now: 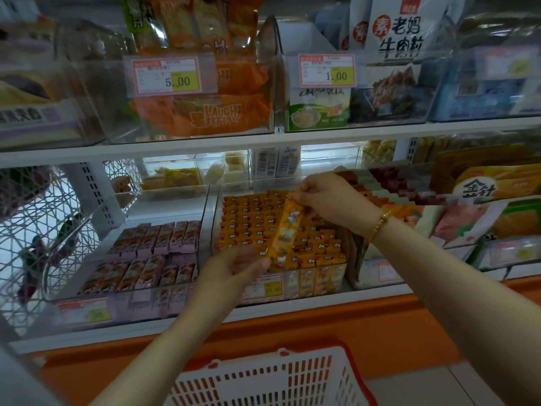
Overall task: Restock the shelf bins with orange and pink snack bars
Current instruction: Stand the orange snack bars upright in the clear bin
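Both hands hold one orange snack bar in the air, right above the orange bin on the lower shelf. The left hand pinches the near end of the bar, over the front edge of the bin. The right hand pinches the far end, over the middle of the bin. So the bar's long side runs from front to back, tipped a little to the right, and the bin lies straight below it.

The bar is long and thin, in a shiny wrapper. The bin is clear hard plastic, packed with rows of orange bars standing on end. I think the only room left is near its right side. The pink bin sits just beside it on the left, with pink bars inside. A red and white basket full of holes is below the shelf, close to the person.
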Demonstrator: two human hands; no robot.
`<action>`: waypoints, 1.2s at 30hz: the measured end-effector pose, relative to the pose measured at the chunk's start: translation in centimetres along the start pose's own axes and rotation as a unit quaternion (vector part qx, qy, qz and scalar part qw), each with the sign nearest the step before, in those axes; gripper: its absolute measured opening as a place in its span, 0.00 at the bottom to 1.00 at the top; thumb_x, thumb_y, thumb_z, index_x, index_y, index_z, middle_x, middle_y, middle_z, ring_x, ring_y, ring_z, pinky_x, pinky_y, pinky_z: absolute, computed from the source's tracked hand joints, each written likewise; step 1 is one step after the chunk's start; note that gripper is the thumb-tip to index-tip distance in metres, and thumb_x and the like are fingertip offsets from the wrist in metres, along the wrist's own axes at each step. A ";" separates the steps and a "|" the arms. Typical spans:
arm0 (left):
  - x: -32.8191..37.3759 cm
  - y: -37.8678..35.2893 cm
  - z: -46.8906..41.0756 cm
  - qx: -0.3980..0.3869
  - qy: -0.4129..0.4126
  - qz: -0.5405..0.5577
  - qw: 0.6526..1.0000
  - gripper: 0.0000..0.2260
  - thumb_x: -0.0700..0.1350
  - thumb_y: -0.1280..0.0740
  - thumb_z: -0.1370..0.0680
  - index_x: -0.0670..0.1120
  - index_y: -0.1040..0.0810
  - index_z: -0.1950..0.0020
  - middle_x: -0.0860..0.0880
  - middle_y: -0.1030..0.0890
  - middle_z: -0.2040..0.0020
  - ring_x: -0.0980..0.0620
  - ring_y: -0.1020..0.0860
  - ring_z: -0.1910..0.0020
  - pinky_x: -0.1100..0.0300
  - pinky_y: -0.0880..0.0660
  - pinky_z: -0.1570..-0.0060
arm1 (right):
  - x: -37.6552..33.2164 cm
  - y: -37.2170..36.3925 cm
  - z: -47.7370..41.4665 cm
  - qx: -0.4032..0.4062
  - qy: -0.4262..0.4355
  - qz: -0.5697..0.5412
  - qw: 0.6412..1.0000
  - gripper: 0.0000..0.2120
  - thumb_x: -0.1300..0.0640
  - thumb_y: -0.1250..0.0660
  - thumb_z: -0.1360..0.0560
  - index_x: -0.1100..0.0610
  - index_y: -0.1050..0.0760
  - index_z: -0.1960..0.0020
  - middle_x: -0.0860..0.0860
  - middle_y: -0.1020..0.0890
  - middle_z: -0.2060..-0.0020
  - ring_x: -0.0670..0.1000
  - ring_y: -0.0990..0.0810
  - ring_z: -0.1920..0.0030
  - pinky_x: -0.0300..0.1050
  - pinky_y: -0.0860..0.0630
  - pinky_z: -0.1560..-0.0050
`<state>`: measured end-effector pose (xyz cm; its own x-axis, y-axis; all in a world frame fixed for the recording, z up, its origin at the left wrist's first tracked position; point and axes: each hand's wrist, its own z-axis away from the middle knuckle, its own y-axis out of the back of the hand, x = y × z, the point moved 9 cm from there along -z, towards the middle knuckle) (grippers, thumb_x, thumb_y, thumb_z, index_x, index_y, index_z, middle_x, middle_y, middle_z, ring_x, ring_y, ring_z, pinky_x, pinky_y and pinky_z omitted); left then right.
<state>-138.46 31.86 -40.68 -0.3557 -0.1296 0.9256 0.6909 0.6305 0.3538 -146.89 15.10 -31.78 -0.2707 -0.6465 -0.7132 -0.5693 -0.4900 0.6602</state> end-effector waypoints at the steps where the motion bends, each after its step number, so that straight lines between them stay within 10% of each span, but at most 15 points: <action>1: -0.2 -0.1 0.0 -0.004 0.022 0.039 0.999 0.13 0.52 0.29 0.30 0.51 0.22 0.47 0.56 0.18 0.50 0.59 0.20 0.51 0.64 0.23 0.50 | 0.5 -0.9 0.0 -0.033 -0.034 -0.064 0.997 0.07 0.59 0.37 0.22 0.57 0.23 0.58 0.54 0.17 0.56 0.51 0.17 0.57 0.47 0.19 0.51; 11: -2.0 1.0 0.2 0.001 0.139 0.228 0.964 0.17 0.48 0.30 0.36 0.39 0.20 0.52 0.44 0.15 0.61 0.50 0.16 0.61 0.66 0.21 0.65 | 0.7 -2.3 0.6 -0.120 -0.117 -0.347 0.923 0.07 0.63 0.35 0.24 0.66 0.21 0.51 0.59 0.17 0.52 0.54 0.17 0.51 0.42 0.19 0.51; 17: -2.2 1.5 -0.3 0.022 0.136 0.260 0.956 0.03 0.37 0.32 0.28 0.37 0.22 0.58 0.45 0.17 0.69 0.54 0.18 0.70 0.67 0.23 0.72 | 1.0 -2.4 0.7 -0.132 -0.144 -0.414 0.889 0.10 0.62 0.39 0.21 0.67 0.26 0.44 0.61 0.16 0.55 0.56 0.15 0.54 0.44 0.18 0.56; 36: -1.5 1.4 -0.3 0.007 0.099 0.208 0.973 0.08 0.38 0.38 0.21 0.39 0.21 0.56 0.45 0.16 0.65 0.50 0.16 0.64 0.65 0.21 0.65 | 1.9 -3.4 1.7 -0.212 -0.187 -0.263 0.922 0.15 0.53 0.32 0.25 0.61 0.24 0.43 0.57 0.15 0.56 0.52 0.15 0.59 0.39 0.19 0.62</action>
<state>-136.75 32.68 -41.56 0.0821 -0.0046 0.9966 0.7401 0.6700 -0.0579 -146.78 16.47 -35.78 -0.3375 -0.0454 -0.9402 -0.3643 -0.9147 0.1749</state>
